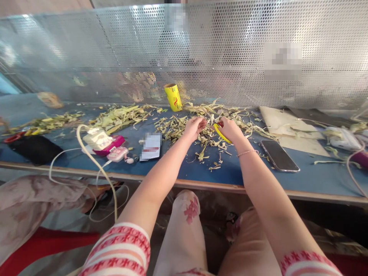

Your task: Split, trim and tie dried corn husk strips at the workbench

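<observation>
Over a pile of pale green and yellow plant scraps (175,128) on the blue table, my left hand (197,126) is closed, its fingers bent together; what they hold, if anything, is too small to name. Just to its right, my right hand (228,129) is wrapped round a yellow-handled tool (222,135). The tool's working end is hard to make out near the scraps. A small gap separates the two hands. Behind them a yellow cardboard tube (173,97) stands upright, slightly tilted.
A phone (280,155) lies right of my right arm, near cardboard sheets (296,132). Left are a card in a dark holder (151,147), a magenta box (110,145), cables (100,168) and a black pouch (33,148). A perforated metal panel (115,57) rises behind the table.
</observation>
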Motion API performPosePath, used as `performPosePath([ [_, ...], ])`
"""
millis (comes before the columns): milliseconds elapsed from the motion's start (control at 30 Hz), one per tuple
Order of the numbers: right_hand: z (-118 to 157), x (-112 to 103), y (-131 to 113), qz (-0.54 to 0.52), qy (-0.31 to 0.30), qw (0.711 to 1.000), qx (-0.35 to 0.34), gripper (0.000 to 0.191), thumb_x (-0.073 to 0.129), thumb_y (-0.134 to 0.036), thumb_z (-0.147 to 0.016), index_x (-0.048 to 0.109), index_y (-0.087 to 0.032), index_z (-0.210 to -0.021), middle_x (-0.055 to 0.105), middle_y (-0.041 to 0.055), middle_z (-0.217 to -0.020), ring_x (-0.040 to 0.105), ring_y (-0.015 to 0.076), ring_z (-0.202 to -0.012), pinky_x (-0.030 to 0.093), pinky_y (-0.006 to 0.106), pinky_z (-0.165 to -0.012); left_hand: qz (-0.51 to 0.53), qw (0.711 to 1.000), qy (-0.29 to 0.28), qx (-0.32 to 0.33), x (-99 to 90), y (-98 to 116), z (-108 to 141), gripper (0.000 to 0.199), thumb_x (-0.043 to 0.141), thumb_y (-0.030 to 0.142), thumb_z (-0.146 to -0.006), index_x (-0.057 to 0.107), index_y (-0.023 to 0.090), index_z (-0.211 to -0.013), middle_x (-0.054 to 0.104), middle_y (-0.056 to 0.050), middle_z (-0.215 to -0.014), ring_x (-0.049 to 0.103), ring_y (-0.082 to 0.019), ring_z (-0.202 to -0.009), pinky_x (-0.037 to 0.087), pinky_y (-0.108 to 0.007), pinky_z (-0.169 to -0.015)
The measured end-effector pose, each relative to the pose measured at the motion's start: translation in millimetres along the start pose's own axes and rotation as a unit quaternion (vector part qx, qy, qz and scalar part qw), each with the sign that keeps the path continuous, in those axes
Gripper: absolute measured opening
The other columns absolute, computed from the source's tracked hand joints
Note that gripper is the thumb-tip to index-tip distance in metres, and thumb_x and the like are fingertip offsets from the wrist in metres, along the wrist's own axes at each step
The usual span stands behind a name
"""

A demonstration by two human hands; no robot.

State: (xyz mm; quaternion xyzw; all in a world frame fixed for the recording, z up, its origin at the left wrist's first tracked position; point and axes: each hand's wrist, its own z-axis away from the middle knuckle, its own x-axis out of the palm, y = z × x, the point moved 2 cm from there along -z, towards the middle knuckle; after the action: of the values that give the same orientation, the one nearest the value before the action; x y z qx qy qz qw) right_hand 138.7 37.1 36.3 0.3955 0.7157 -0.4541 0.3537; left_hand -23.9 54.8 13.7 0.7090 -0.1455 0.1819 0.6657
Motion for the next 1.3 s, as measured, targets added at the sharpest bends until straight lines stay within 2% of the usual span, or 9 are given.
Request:
performPosePath([
  [233,-11,-13,39,-0.013,0.052,0.987,0.148,0.047,0.054,-0.052,-0.082,0.058,-0.013,-0.109,0.066,0.0200,-0.109,0.061,0.0306,-0.103,0.049,0.038,-0.083,0.005,1.000,-0.017,0.021,-6.7,0,-1,0.012,0.059,0.018,-0.082,0.063,0.014,-0.071,0.065,0.000,-0.061,0.061,-0.006,-0.056,0.050,-0.017,-0.061],
  [367,-13,-13,62,0.065,-0.013,0.979,0.194,0.054,0.064,-0.033,-0.075,0.056,-0.002,-0.119,0.062,0.0276,-0.114,0.059,0.0343,-0.111,0.048,0.039,-0.087,-0.006,1.000,-0.022,0.019,-7.4,1,-1,0.013,0.058,0.017,-0.082,0.061,0.014,-0.069,0.064,0.001,-0.058,0.060,-0.005,-0.054,0.048,-0.016,-0.058],
  [500,-9,-8,64,0.117,-0.108,0.966,0.206,0.046,0.061,-0.024,-0.074,0.063,-0.006,-0.116,0.062,0.0264,-0.114,0.059,0.0356,-0.111,0.047,0.043,-0.088,-0.025,0.999,-0.028,0.023,-6.7,-1,-3,0.010,0.065,0.018,-0.076,0.060,0.015,-0.069,0.063,0.002,-0.057,0.058,-0.005,-0.052,0.048,-0.018,-0.060],
  [600,-4,-13,53,0.122,-0.071,0.967,0.213,0.048,0.055,-0.022,-0.077,0.060,-0.004,-0.122,0.058,0.0285,-0.121,0.054,0.0384,-0.116,0.046,0.046,-0.089,-0.047,0.998,-0.042,0.028,-5.0,-2,-2,0.011,0.068,0.018,-0.074,0.060,0.014,-0.067,0.063,0.001,-0.058,0.057,-0.006,-0.051,0.049,-0.021,-0.062],
  [667,-2,-17,43,0.124,0.009,0.975,0.184,0.047,0.053,-0.022,-0.080,0.059,-0.001,-0.122,0.054,0.0305,-0.124,0.051,0.0397,-0.118,0.045,0.048,-0.091,-0.077,0.995,-0.058,0.036,-3.2,-3,-1,0.010,0.068,0.018,-0.073,0.061,0.014,-0.067,0.063,0.000,-0.058,0.057,-0.007,-0.052,0.049,-0.022,-0.063],
  [767,-3,-17,23,0.058,0.097,0.992,0.048,0.041,0.053,-0.026,-0.083,0.062,-0.007,-0.118,0.057,0.0243,-0.119,0.053,0.0328,-0.113,0.043,0.046,-0.095,-0.153,0.981,-0.104,0.054,0.3,-5,2,0.010,0.066,0.017,-0.074,0.061,0.013,-0.066,0.063,-0.001,-0.058,0.058,-0.008,-0.054,0.048,-0.023,-0.063],
  [933,-7,3,-5,-0.106,0.036,0.975,-0.195,0.030,0.055,-0.020,-0.084,0.069,-0.018,-0.110,0.067,0.0096,-0.105,0.061,0.0194,-0.094,0.047,0.033,-0.089,-0.317,0.927,-0.168,0.110,2.8,-8,5,0.006,0.063,0.015,-0.071,0.060,0.013,-0.066,0.062,0.001,-0.056,0.057,-0.010,-0.055,0.045,-0.023,-0.061],
  [1033,-6,9,-10,-0.117,0.017,0.972,-0.202,0.023,0.055,-0.015,-0.084,0.074,-0.018,-0.096,0.071,0.0070,-0.092,0.062,0.0183,-0.090,0.047,0.030,-0.085,-0.376,0.901,-0.170,0.134,2.5,-8,5,0.004,0.061,0.013,-0.069,0.060,0.013,-0.065,0.061,0.002,-0.055,0.056,-0.011,-0.055,0.043,-0.023,-0.059],
  [1300,-5,6,-8,-0.103,0.037,0.985,-0.132,0.013,0.062,-0.019,-0.081,0.074,-0.016,-0.082,0.071,0.0041,-0.076,0.061,0.0148,-0.072,0.043,0.024,-0.071,-0.388,0.896,-0.173,0.130,2.8,-9,4,0.008,0.056,0.019,-0.075,0.061,0.012,-0.075,0.064,-0.001,-0.061,0.058,-0.011,-0.058,0.045,-0.025,-0.062],
])
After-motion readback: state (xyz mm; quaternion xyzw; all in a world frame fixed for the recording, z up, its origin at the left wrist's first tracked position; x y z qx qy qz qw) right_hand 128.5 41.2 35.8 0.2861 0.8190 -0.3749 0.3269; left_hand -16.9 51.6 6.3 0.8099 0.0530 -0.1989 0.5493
